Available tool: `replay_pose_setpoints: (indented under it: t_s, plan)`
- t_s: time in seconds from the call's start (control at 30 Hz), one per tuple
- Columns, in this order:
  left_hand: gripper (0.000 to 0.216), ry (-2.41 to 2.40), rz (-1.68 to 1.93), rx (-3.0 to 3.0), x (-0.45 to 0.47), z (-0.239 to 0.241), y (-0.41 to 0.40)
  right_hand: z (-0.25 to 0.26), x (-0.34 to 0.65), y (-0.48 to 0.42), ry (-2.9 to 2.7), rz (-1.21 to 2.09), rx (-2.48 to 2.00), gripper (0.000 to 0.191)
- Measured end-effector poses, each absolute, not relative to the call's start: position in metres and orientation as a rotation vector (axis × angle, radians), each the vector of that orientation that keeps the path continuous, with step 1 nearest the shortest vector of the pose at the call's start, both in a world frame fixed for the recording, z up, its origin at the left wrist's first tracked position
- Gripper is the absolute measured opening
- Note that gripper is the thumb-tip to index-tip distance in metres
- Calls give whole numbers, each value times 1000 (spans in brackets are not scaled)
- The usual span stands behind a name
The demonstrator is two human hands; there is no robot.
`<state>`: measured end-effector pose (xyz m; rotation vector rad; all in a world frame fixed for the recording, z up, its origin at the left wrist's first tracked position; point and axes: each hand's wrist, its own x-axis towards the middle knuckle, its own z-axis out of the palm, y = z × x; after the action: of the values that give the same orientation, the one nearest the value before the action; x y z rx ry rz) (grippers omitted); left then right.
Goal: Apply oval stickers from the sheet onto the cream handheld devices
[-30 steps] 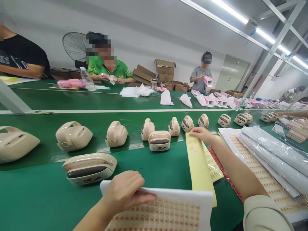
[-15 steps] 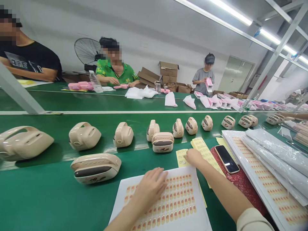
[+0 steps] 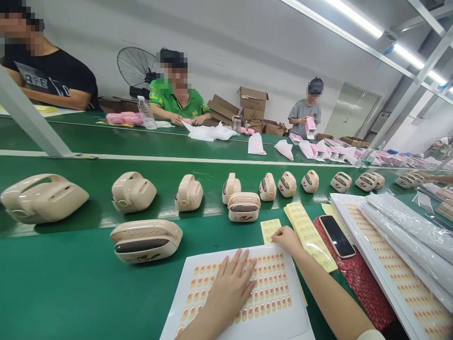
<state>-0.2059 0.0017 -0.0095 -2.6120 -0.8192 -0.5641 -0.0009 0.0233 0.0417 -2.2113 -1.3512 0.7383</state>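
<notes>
My left hand [image 3: 230,288] lies flat with spread fingers on a white sheet of small oval stickers [image 3: 264,309]. At that sheet's far edge my right hand [image 3: 288,239] is closed in a pinch, its fingertips at the lower edge of a small yellow label sheet [image 3: 269,227]. Whatever sits between those fingertips is too small to make out. A cream handled appliance with a dark front panel [image 3: 146,243] stands left of the sticker sheet. Another cream appliance [image 3: 244,208] stands beyond the sheet, just left of the yellow labels.
Several more cream appliances [image 3: 133,193] line the green belt. On the right lie a folded yellow label strip [image 3: 306,231], a phone [image 3: 337,236] on red bubble wrap [image 3: 368,293], and stacked sticker sheets [image 3: 396,264]. People work across the belt, with white and pink wrappers before them.
My left hand has flattened and spread its fingers on the sticker sheet. My right hand has drawn back slightly from the yellow labels toward the sticker sheet's edge. The view has shifted slightly.
</notes>
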Motion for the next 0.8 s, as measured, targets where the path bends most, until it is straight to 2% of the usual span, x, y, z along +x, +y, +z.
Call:
replay_pose_setpoints:
  t_s: [0.23,0.5,0.67,0.8]
  plan:
    - [38,-898,-541,-2713,-204,-6,0,51,14,32,-1074,913,-1917,11]
    - [38,-956,-589,-2787,-201,-8,2,103,40,105,-872,803,-1674,23]
    - [41,-984,-654,-2845,-202,-14,5,116,32,155,-812,1016,-1656,31]
    - [44,-1053,-684,-2989,-209,-18,9,127,24,160,-830,1148,-1551,28]
